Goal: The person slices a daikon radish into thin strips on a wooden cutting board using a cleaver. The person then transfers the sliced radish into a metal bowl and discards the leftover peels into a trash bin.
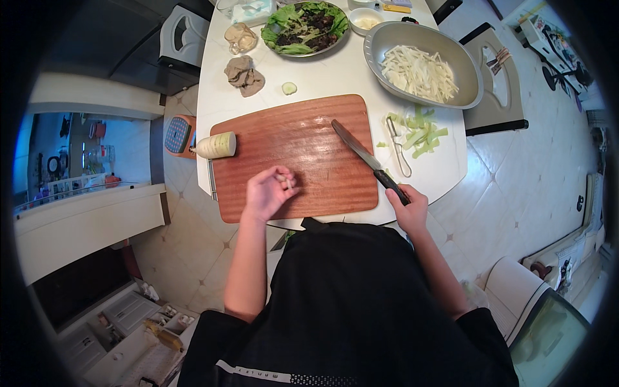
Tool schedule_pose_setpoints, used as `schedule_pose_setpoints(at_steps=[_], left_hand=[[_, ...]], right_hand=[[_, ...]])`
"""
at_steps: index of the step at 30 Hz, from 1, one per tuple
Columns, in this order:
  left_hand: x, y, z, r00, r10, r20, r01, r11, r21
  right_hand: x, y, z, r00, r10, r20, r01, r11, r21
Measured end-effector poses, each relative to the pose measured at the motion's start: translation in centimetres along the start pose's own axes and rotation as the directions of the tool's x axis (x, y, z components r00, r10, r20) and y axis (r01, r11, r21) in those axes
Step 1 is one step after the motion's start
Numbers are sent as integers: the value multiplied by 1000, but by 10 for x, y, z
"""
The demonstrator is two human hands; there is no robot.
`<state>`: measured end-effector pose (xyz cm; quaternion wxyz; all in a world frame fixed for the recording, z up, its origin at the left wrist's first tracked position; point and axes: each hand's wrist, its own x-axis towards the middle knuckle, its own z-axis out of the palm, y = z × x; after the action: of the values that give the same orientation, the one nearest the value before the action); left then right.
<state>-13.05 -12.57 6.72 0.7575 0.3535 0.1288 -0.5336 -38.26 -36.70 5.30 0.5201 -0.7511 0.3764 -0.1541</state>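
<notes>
My right hand [413, 205] grips the black handle of a kitchen knife [355, 147], whose blade points away over the right side of a wooden cutting board [290, 145]. Above the board's near edge, my left hand [271, 191] is curled around a small pale piece [289, 184], apparently of radish; the fingers partly hide it. A peeled piece of white radish [217, 145] lies on its side across the board's left edge, its cut face to the right. Beyond the board is a small round slice [289, 88].
A large oval basin [469, 82] holds white radish strips [418, 72]. Near it lie a peeler [399, 147] and green peelings [423, 130]. Farther back are a plate of lettuce and dark food [304, 29], a small bowl [366, 22], a crumpled brown cloth [244, 75] and a glass cup [240, 38].
</notes>
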Motion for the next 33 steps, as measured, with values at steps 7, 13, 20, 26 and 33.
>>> schedule_pose_setpoints(at_steps=[7,13,20,26,33], left_hand=[[41,-68,26,784,589,194,-107,-181,978],[46,-81,29,745,580,329,-160,-324,933],[48,-99,39,735,612,291,-58,-372,927],[54,-91,24,800,600,6,-126,159,979],[51,-80,36,828,558,-48,-131,276,952]], right_hand=[[7,2,-4,999,-3,37,2,1000,9],[12,-2,-13,997,-35,73,41,996,-77],[13,1,-16,996,-13,83,18,998,-57],[18,2,-21,993,-19,115,27,997,-74],[24,-4,-32,982,-75,174,88,994,-69]])
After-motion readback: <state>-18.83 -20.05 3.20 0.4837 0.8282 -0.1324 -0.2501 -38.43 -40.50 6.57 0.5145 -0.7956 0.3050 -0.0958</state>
